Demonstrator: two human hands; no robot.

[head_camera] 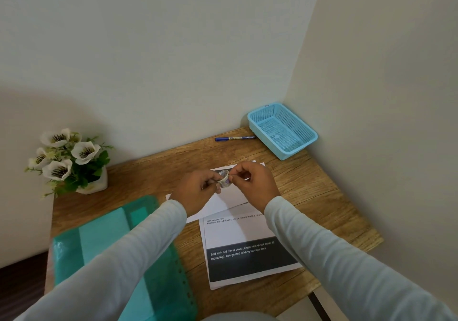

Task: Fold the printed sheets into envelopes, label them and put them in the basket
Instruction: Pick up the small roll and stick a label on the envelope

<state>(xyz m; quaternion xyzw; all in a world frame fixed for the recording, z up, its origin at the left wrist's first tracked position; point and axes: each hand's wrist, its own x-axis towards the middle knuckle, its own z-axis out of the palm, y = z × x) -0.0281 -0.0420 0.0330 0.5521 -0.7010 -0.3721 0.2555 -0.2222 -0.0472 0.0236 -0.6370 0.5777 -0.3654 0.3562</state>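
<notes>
Nearest, one glossy teal plastic folder [119, 241], punched holes along one edge, flat on the left of the grained wooden table [322, 196]. Beside it, one flat printed sheet [247, 258], white with a dark band. Just beyond, one white folded sheet [223, 203], partly hidden by hands. Over it, left hand [198, 191] curled round one small patterned tape roll [225, 179], possibly washi; right hand [257, 184] pinching at the roll's rim, thumb and forefinger together. Farther back, one slim blue pen [234, 138], one rectangular blue mesh basket [282, 130] in the corner. Far left, one white flower pot [94, 184], four big white blooms.
</notes>
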